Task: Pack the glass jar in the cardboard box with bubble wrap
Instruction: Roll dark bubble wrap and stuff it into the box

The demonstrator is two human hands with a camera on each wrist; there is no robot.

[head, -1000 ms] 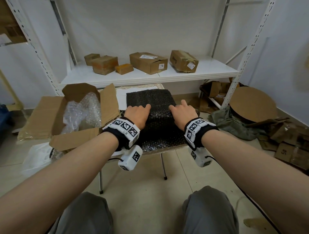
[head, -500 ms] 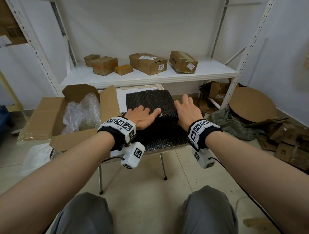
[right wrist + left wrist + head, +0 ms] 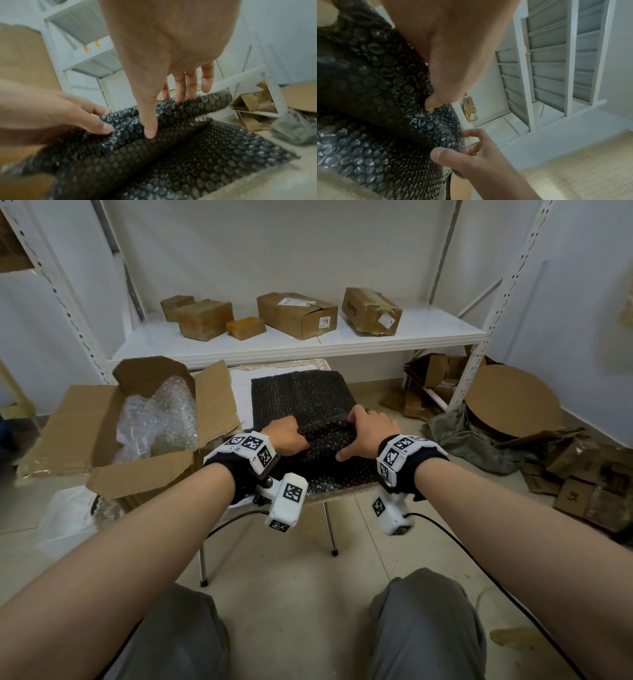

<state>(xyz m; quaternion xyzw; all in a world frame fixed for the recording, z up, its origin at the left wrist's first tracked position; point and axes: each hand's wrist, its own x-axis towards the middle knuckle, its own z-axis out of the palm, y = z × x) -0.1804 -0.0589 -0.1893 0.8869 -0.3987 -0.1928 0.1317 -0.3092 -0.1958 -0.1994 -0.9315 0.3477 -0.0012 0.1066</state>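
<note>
Black bubble wrap (image 3: 301, 395) covers a small table, and its near part is rolled into a thick bulge (image 3: 325, 436). My left hand (image 3: 291, 436) grips the bulge's left end, fingers curled over it. My right hand (image 3: 359, 436) holds the right end, thumb on the near side and fingers over the top. In the left wrist view my right hand (image 3: 462, 146) pinches the bubble wrap (image 3: 376, 81). In the right wrist view my thumb (image 3: 150, 129) presses the roll (image 3: 171, 148). No jar shows. The open cardboard box (image 3: 102, 419) stands left, clear bubble wrap (image 3: 161, 416) inside.
A white shelf (image 3: 342, 344) behind the table carries several cardboard boxes. On the floor to the right lie flattened cardboard (image 3: 582, 474), a green cloth (image 3: 472, 440) and a round cardboard disc (image 3: 513, 402). A white bag (image 3: 68, 515) lies below the open box.
Half a second ago both hands lay flat and spread on the wrap. Now they have pulled back toward me and curled around the rolled bulge.
</note>
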